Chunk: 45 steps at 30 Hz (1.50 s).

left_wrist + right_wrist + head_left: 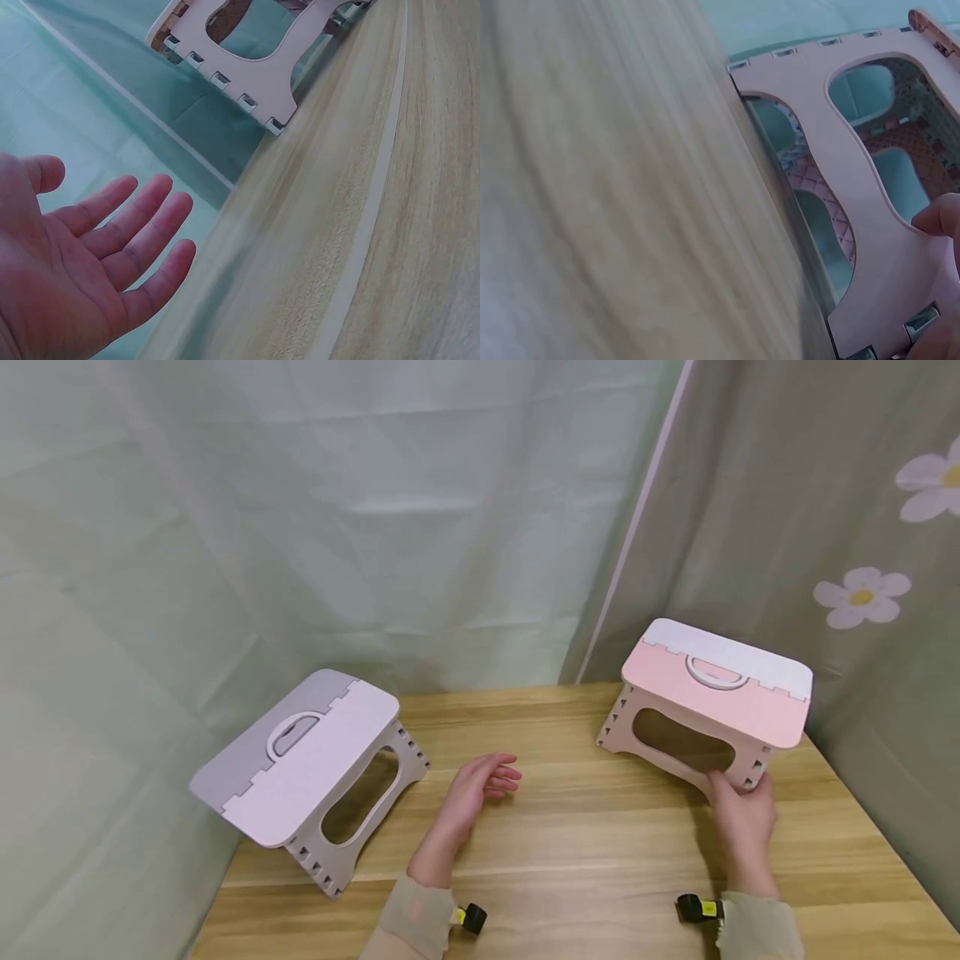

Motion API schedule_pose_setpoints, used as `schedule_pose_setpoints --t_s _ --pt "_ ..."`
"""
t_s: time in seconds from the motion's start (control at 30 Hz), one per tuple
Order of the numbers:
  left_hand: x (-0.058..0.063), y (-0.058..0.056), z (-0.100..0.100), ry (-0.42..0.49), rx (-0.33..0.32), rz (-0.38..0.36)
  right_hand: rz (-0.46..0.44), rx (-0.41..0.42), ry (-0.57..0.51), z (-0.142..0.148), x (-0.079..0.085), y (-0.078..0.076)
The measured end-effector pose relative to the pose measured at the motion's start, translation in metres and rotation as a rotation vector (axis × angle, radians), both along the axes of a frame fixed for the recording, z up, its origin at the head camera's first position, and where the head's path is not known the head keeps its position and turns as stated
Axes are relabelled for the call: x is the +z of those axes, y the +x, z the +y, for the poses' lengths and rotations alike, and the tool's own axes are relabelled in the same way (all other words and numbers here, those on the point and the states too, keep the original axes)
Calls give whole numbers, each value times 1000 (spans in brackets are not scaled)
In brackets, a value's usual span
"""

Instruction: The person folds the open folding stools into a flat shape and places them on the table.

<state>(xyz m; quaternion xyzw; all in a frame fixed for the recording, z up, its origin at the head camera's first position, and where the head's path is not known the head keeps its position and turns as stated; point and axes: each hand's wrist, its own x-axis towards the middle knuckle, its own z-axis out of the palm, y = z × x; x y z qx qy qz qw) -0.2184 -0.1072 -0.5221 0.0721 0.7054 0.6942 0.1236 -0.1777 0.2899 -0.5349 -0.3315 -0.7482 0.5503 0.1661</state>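
Observation:
A folding step stool with a pink and white top (697, 689) stands at the right rear of the table. My right hand (742, 818) grips its front right leg, the thumb at the edge of the oval opening, as the right wrist view also shows on the pale pink side panel (870, 202). A second folding stool, grey and pale lilac on top (315, 743), stands unfolded at the left. My left hand (480, 785) is between the two stools, nearer the lilac one, fingers relaxed and palm holding nothing (90, 262).
The wood-grain table (555, 835) ends at a pale green curtain (420, 543) behind and on the left. A grey-brown curtain with flowers (862, 597) hangs at the right, close to the pink stool. Bare tabletop lies between the stools.

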Motion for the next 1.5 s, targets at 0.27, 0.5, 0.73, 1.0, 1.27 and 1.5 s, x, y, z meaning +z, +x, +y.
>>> schedule_pose_setpoints --t_s 0.27,0.5,0.73,1.0,1.27,1.5 --pt "1 1 -1 7 7 8 7 5 5 -2 2 0" --pt "2 1 -3 -12 9 5 6 5 10 -2 1 2" --pt "0 1 -4 -18 -3 -10 17 14 -16 -3 -1 1" --pt "-1 2 -1 -25 -28 2 9 50 -64 1 0 5" --pt "-2 3 2 -47 -48 11 -80 244 -47 7 7 12" --pt "-3 5 10 -106 -33 17 -154 477 -10 7 13 9"
